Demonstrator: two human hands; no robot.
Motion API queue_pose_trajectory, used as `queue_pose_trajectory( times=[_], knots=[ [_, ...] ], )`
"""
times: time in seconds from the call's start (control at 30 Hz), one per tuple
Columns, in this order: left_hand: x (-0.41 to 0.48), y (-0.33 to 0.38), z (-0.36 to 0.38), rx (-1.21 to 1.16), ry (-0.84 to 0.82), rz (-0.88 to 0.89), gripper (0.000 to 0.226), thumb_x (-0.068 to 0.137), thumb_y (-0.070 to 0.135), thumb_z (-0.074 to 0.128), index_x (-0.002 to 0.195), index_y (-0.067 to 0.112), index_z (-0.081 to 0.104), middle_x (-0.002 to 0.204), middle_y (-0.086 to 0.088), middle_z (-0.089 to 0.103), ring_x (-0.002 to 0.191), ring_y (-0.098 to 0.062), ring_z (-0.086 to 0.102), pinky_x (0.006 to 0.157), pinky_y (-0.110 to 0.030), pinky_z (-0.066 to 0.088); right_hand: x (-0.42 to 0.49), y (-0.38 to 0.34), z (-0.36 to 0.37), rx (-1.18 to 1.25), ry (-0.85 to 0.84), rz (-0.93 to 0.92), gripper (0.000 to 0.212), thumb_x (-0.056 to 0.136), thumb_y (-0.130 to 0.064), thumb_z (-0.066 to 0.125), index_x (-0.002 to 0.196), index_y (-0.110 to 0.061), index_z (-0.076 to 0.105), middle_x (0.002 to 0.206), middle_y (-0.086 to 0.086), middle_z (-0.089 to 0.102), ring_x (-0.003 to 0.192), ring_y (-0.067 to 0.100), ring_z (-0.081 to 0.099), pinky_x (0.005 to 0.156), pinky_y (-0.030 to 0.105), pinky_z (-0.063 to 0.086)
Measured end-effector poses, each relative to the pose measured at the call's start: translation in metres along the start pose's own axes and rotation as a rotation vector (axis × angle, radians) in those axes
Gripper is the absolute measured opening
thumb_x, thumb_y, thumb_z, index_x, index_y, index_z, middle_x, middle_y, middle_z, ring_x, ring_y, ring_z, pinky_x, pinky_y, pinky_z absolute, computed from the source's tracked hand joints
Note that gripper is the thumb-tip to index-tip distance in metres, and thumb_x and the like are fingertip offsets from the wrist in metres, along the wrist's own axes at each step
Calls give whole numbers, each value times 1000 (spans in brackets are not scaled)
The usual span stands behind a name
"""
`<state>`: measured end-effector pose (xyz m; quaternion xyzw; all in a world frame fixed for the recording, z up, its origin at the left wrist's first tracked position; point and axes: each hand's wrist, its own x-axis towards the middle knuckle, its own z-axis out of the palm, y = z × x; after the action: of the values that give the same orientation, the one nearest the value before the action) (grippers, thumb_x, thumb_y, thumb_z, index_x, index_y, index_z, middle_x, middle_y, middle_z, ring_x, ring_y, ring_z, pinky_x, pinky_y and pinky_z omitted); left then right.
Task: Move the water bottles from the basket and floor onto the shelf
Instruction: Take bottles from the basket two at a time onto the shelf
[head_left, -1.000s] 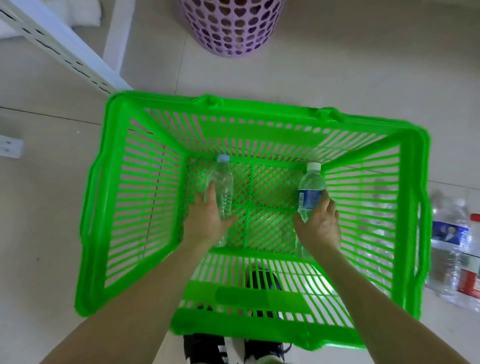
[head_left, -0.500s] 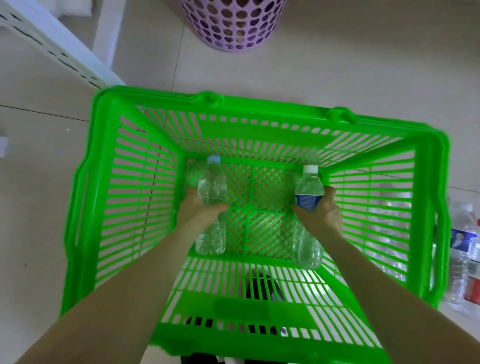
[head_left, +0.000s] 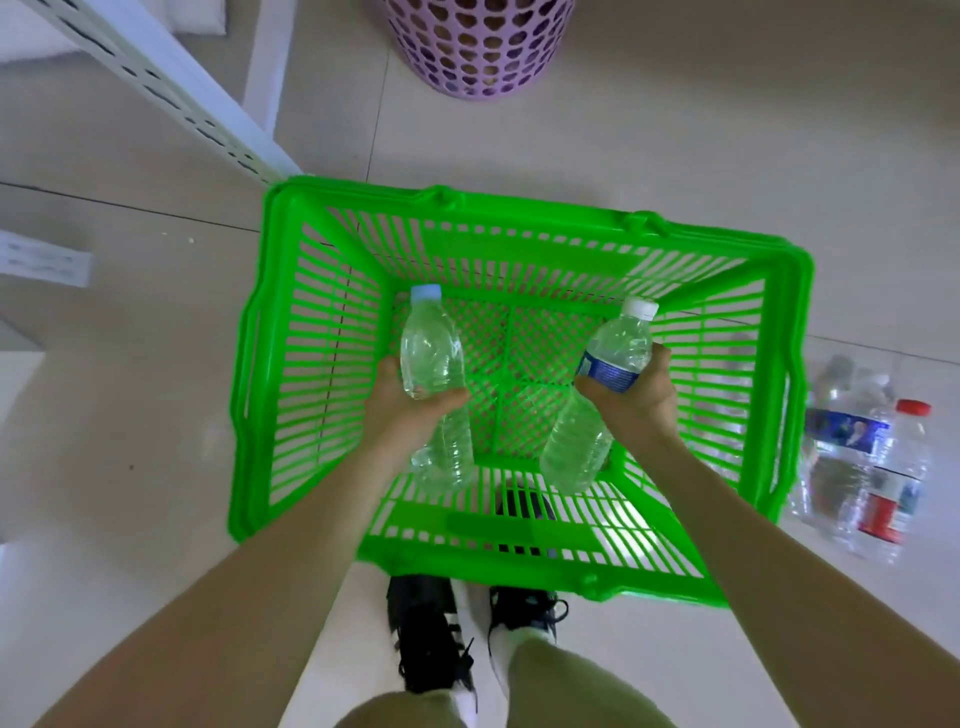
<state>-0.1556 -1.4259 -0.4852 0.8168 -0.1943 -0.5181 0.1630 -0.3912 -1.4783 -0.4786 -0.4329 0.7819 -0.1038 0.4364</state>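
A green plastic basket (head_left: 270, 332) stands on the tiled floor below me. My left hand (head_left: 410, 410) grips a clear unlabelled bottle with a pale blue cap (head_left: 431, 353) around its middle, lifted above the basket's bottom. My right hand (head_left: 634, 400) grips a clear bottle with a blue label and white cap (head_left: 613, 353), tilted with its cap up and to the right. Right of the basket, several water bottles (head_left: 862, 457) lie on the floor, one with a red cap. A white shelf frame (head_left: 156, 88) runs across the upper left.
A purple perforated laundry basket (head_left: 478, 47) stands on the floor beyond the green one. A white power strip (head_left: 47, 260) lies at the left edge. My dark shoes (head_left: 431, 634) are just below the basket's near rim.
Both hands closed round the bottles lying in the basket and raised them off its bottom. The view pulled back, so the basket looks smaller and my feet show.
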Motion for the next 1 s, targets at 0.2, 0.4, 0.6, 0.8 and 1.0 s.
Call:
queue_pose_trajectory(
  times=[0.2,0.4,0.6,0.8,1.0],
  knots=[
    [-66,31,-23,4,3,30,84,63,35,88,131,20,41,121,-1,59,110,-25,59,93,-40,50,-39,-31,-44,47,-11,0,69,68,-23,85,121,-10,43,98,2,58,82,22,58,70,29,43],
    [-134,59,-51,-51,50,43,70,62,24,90,116,20,46,94,5,61,84,-14,62,63,-25,47,-90,-65,-97,128,-63,28,68,68,-22,86,122,-11,45,98,1,59,86,21,60,71,26,43],
    [-217,84,-79,-165,89,24,68,62,19,90,113,21,46,95,1,61,81,-14,61,62,-23,44,-156,-96,-146,238,-79,59,62,65,-19,87,113,-18,47,94,1,63,82,19,63,72,34,53],
    [-316,108,-123,-197,132,72,69,45,31,90,101,27,50,94,-4,68,85,-23,68,82,-43,56,-235,-129,-206,316,-171,37,68,56,-23,90,114,-18,54,98,5,70,88,24,70,76,43,60],
    [-430,131,-174,-270,107,187,63,49,29,91,103,25,58,90,1,72,77,-12,70,71,-33,55,-340,-168,-271,471,-214,-97,56,63,-8,87,106,-22,54,105,13,69,91,30,70,76,46,59]
  ],
)
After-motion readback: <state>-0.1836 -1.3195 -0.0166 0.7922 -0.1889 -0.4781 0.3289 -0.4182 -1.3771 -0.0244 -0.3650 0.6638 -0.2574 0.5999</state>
